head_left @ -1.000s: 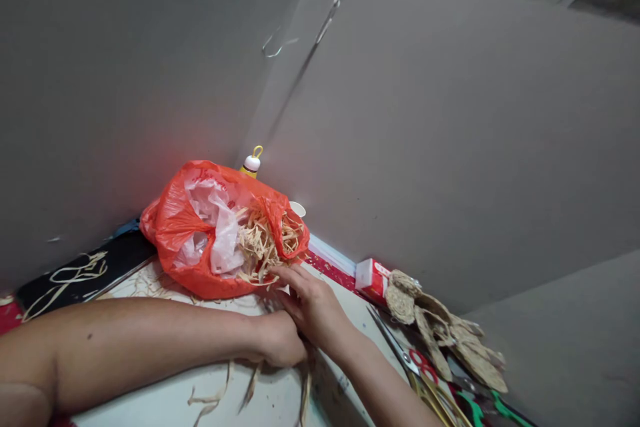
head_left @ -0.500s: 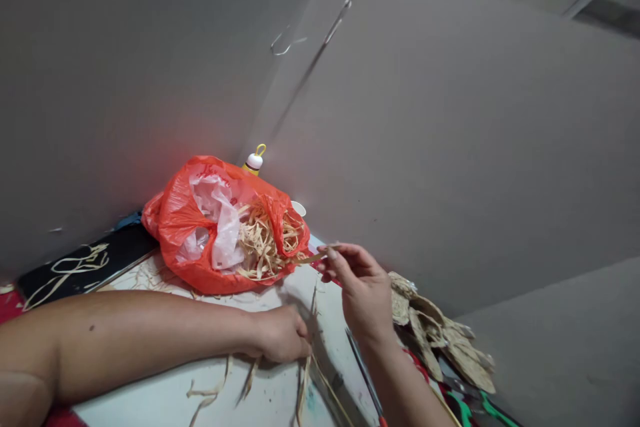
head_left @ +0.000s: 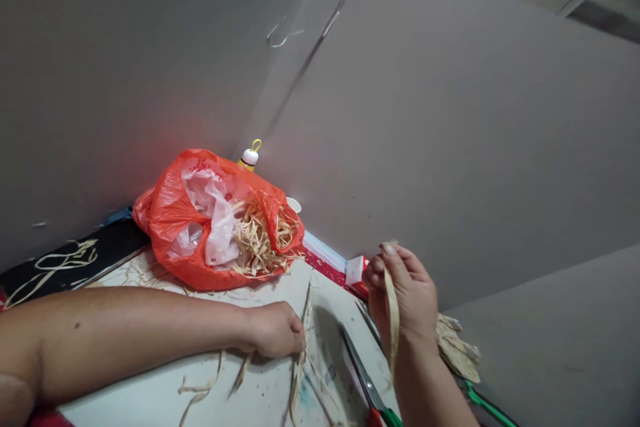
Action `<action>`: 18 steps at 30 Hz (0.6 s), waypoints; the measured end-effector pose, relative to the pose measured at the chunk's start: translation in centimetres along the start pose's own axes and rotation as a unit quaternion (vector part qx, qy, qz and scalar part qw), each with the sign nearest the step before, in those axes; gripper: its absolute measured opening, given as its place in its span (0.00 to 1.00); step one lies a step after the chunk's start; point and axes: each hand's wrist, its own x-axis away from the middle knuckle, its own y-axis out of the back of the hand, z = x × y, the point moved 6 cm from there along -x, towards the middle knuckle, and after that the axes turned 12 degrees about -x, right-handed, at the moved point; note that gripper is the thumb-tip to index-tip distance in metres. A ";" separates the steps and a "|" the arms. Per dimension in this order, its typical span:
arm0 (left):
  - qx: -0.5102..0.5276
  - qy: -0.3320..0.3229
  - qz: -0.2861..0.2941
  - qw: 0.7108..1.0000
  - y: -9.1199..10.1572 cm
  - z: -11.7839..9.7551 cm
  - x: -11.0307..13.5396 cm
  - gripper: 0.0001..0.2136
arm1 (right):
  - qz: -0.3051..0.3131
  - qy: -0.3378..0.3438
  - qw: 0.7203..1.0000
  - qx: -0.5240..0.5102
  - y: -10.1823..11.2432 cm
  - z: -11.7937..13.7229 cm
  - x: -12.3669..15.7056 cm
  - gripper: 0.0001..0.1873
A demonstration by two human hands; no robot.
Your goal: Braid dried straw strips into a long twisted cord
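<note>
My right hand [head_left: 405,293] is raised over the right side of the table, thumb and fingers pinched on a flat, straw-coloured dried plant strip [head_left: 393,310] that hangs down past the palm. My left hand [head_left: 280,330] rests low near the white tabletop, its fingers closed at a few thin dried strips [head_left: 302,360] that run beside the knuckles; the fingertips are partly hidden. Behind both hands lies an open red plastic bag [head_left: 170,227] with a tangle of dried strips [head_left: 257,240] spilling from its mouth. Scissors [head_left: 357,357] lie between the hands, with green and red at the handles.
Loose strips [head_left: 200,390] lie on the white table [head_left: 260,393]. A small red-and-white box [head_left: 356,271] stands by the wall. Dried, pale brown pieces [head_left: 456,347] are heaped at right. A yellow-and-white bottle [head_left: 249,157] stands behind the bag. Grey walls [head_left: 450,147] enclose the corner.
My right hand has moved right, away from the bag, drawing the strip with it. My left hand stays in nearly the same place. The small box and more of the scissors now show.
</note>
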 end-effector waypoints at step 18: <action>-0.167 -0.106 -0.009 0.980 0.0 -1.4 -0.9 0.05 | 0.329 -0.289 0.866 0.241 -8.9 -8.3 6.0 0.10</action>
